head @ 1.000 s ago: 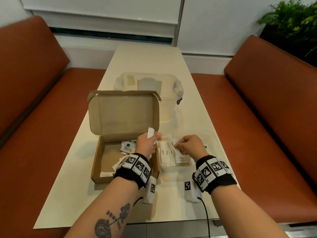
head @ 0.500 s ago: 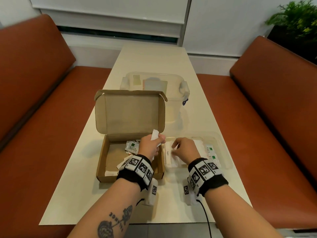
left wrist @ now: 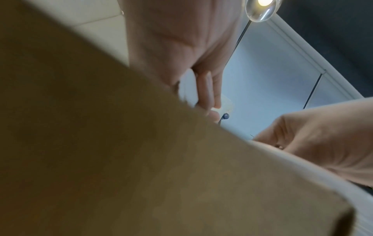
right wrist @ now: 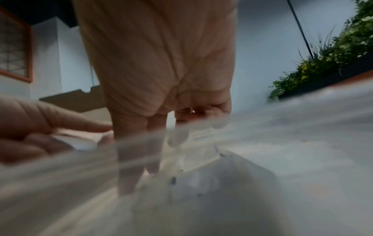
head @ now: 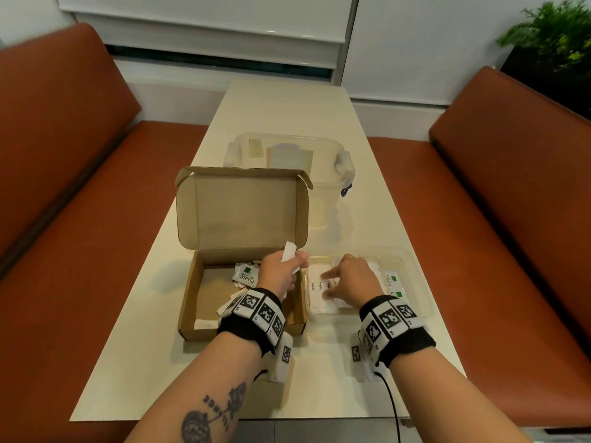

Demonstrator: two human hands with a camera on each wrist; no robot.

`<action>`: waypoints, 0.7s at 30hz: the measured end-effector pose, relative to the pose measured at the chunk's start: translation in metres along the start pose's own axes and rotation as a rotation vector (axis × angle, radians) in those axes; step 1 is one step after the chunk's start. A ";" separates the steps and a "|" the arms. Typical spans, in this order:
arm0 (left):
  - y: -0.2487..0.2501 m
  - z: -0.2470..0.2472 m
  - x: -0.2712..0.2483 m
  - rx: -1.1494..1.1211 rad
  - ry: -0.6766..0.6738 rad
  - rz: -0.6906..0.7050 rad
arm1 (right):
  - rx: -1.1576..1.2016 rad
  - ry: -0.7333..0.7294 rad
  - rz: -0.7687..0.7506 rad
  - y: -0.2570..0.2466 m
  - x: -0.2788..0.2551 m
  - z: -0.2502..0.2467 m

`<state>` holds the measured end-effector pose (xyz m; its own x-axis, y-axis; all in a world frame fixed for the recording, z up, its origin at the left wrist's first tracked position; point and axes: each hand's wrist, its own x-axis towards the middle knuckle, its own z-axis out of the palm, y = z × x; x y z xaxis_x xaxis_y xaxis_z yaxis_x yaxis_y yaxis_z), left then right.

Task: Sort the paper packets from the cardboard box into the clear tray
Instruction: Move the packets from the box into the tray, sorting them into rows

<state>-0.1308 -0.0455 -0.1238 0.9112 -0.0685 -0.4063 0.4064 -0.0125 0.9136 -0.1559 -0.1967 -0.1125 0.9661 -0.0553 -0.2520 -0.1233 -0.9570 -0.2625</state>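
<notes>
The open cardboard box (head: 188, 298) lies at the near left with its lid up, and a Stevia packet (head: 245, 276) and several white packets lie inside. My left hand (head: 289, 265) hovers over the box's right side and grips a few white packets (head: 289, 250); the left wrist view shows its fingers (left wrist: 206, 89) curled round the same white packets (left wrist: 188, 89). To the right is the clear tray (head: 415, 276). My right hand (head: 339, 278) reaches into it with fingers straight and spread, touching the sugar packets (head: 316, 289). Green-marked packets (head: 391, 281) lie in the tray's right part.
A clear lidded container (head: 287, 161) stands behind the box lid. The cream table (head: 287, 107) runs away between two brown benches (head: 511, 219). A potted plant (head: 556, 36) is at the far right. The box wall (left wrist: 121, 159) fills the left wrist view.
My right hand went from a curled pinch over the tray to straight, spread fingers on the sugar packets. My left hand still holds its packets over the box.
</notes>
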 end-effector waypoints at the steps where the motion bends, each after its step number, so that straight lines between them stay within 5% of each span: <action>1: 0.000 0.001 0.000 0.005 -0.003 -0.003 | 0.015 -0.006 0.006 0.001 -0.001 0.001; 8: 0.008 0.005 0.003 -0.259 -0.165 -0.157 | 0.046 0.000 -0.028 0.001 -0.005 0.000; 13: 0.008 0.012 0.001 -0.264 -0.141 -0.138 | 0.510 0.177 -0.065 -0.006 -0.006 -0.009; 21: 0.007 0.022 -0.002 -0.148 -0.174 -0.042 | 0.840 0.135 -0.033 -0.007 -0.009 -0.014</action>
<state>-0.1311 -0.0678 -0.1160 0.8733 -0.2418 -0.4230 0.4607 0.1271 0.8784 -0.1602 -0.1939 -0.0951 0.9844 -0.1157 -0.1328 -0.1703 -0.4329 -0.8852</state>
